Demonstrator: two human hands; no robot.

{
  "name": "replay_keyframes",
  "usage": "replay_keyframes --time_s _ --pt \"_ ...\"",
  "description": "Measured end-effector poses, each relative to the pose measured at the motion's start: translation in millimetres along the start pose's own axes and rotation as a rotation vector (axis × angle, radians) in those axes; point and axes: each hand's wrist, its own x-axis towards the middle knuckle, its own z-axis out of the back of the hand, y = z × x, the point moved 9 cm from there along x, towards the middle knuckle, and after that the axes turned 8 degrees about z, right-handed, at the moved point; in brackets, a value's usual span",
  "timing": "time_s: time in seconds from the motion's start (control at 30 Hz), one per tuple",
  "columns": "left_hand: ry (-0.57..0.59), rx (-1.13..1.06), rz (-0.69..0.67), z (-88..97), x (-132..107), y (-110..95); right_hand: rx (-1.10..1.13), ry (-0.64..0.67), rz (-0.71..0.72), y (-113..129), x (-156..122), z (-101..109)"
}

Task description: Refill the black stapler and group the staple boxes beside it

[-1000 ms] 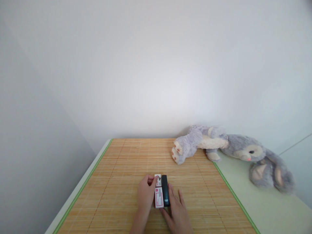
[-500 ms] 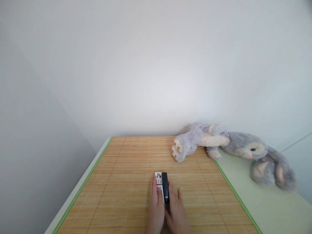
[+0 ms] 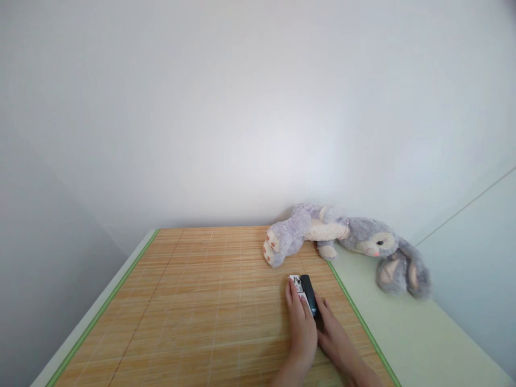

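Observation:
A black stapler [image 3: 308, 293] lies lengthwise against two small white boxes [image 3: 296, 282], which carry dark and reddish print and stand end to end. My left hand [image 3: 303, 325] presses along the boxes' left side, its thumb over the nearer box and hiding part of it. From the other side, my right hand [image 3: 334, 333] holds the stapler's right flank with its fingers. Boxes and stapler are squeezed together between both hands, at the right part of the bamboo mat [image 3: 193, 306].
Behind the hands, a grey plush rabbit [image 3: 326, 231] lies on its side, its legs on the mat and its head and ears on the pale green tabletop [image 3: 403, 333]. A green border edges the mat. A white wall [image 3: 242, 118] rises at the back.
Both hands have moved to the right across the mat, with the stapler and boxes between them, and these now sit slightly turned. The camera view has swung right as well.

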Motion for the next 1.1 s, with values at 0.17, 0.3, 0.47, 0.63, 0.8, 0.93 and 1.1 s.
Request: replay_keyframes --time_s 0.17,0.3,0.47,0.63,0.8,0.93,1.1 --pt "0.047 0.087 0.008 -10.6 -1.3 -5.5 -0.004 0.016 -0.061 -13.4 -3.5 22.6" --pt "0.065 0.234 -0.109 28.5 2.8 -3.0 -0.056 -0.008 -0.025 -16.0 -5.0 22.4" --pt "0.266 0.376 -0.329 53.2 1.7 -13.0 -0.089 -0.004 0.016 -18.3 -4.1 17.1" --pt "0.336 0.443 -0.411 52.9 -4.6 -23.6 -0.1 -0.001 0.031 -11.7 -1.9 17.5" --pt "0.342 0.491 -0.44 52.3 -9.5 -24.6 -0.067 0.009 0.015 -7.2 -1.1 20.0" --pt "0.33 0.518 -0.461 51.9 -12.0 -23.9 -0.05 0.002 0.004 -6.8 -1.2 21.5" --pt "0.316 0.541 -0.475 49.8 -13.1 -22.2 -0.027 0.004 -0.082 -14.6 -5.6 21.9"
